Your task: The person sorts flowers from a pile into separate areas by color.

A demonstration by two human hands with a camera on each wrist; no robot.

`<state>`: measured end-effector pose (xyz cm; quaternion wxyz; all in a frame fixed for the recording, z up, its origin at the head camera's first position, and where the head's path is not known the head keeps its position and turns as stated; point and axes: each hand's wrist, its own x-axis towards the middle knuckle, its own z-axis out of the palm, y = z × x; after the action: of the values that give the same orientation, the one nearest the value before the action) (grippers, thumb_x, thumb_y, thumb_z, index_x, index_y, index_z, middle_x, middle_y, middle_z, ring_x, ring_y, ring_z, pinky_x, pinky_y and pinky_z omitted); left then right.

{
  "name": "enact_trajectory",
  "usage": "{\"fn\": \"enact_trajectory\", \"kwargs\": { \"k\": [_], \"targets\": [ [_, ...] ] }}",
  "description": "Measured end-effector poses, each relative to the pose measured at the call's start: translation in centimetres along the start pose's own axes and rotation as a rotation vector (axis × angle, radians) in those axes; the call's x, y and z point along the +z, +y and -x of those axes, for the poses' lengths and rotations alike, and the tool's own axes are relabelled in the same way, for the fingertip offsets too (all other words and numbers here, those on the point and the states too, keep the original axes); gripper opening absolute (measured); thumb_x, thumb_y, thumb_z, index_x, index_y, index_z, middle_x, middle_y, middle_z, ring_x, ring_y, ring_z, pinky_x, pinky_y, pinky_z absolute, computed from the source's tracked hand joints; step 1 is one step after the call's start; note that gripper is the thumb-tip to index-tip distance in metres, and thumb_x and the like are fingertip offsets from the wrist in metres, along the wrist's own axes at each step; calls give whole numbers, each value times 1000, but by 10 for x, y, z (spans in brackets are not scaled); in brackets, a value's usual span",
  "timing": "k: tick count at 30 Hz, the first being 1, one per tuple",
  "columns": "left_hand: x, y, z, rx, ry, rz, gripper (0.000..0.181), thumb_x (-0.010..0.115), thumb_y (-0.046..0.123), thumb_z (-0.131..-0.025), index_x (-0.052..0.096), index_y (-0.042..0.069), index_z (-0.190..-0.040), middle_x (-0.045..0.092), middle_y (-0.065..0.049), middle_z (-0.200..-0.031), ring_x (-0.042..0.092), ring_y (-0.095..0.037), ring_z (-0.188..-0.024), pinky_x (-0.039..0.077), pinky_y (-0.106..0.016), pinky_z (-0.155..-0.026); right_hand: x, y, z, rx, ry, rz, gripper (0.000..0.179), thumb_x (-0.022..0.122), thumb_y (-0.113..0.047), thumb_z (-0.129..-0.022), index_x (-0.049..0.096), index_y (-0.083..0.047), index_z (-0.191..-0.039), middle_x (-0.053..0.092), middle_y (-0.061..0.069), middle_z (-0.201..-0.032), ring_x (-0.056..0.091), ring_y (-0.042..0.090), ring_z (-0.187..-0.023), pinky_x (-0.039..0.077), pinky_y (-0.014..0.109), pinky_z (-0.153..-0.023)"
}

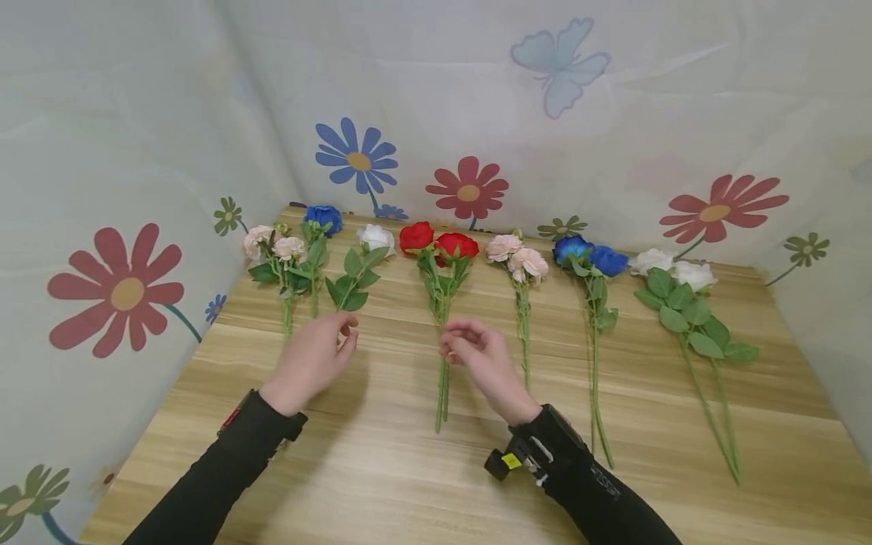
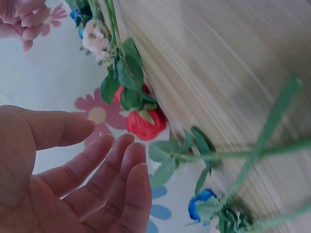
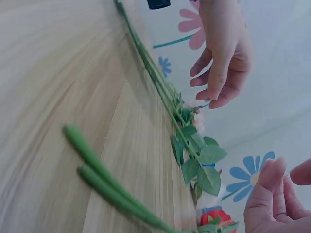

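My left hand (image 1: 309,363) hovers over the table just in front of the single white rose (image 1: 376,238), its leafy stem running beneath the fingers. Thumb and fingers are loosely bent with a gap between them, holding nothing, as the left wrist view shows. Above the stems of two red roses (image 1: 458,246) is my right hand (image 1: 487,363), fingers relaxed and holding nothing. In the right wrist view its fingers (image 3: 267,189) stand apart from the green stems (image 3: 112,187). Whether any fingertip touches a red rose stem cannot be told from the head view.
Left of the white rose lie pink flowers (image 1: 289,248) and one blue flower (image 1: 324,219). To the right lie pink flowers (image 1: 527,263), blue flowers (image 1: 608,260) and white roses (image 1: 693,275). A flower-printed cloth (image 1: 422,91) hangs behind the wooden table (image 1: 381,469).
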<state>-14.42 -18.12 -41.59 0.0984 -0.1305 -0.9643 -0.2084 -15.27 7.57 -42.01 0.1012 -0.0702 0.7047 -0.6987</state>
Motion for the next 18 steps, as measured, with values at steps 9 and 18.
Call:
{"fn": "enact_trajectory", "kwargs": {
  "k": [9, 18],
  "targets": [
    [-19, -22, 13, -145, -50, -73, 25, 61, 17, -90, 62, 1, -108, 63, -11, -85, 52, -18, -56, 40, -32, -45, 19, -5, -6, 31, 10, -284, 29, 49, -4, -95, 50, 9, -121, 57, 12, -96, 58, 17, -85, 51, 20, -71],
    [-20, -36, 20, -212, -151, -89, 24, 61, 19, -90, 62, -2, -102, 54, -6, -65, 46, -17, -49, 35, -30, -41, 34, -8, -11, 55, -64, -331, 32, 49, -5, -95, 48, 13, -122, 57, 6, -93, 58, 14, -81, 50, 22, -72]
  ]
}}
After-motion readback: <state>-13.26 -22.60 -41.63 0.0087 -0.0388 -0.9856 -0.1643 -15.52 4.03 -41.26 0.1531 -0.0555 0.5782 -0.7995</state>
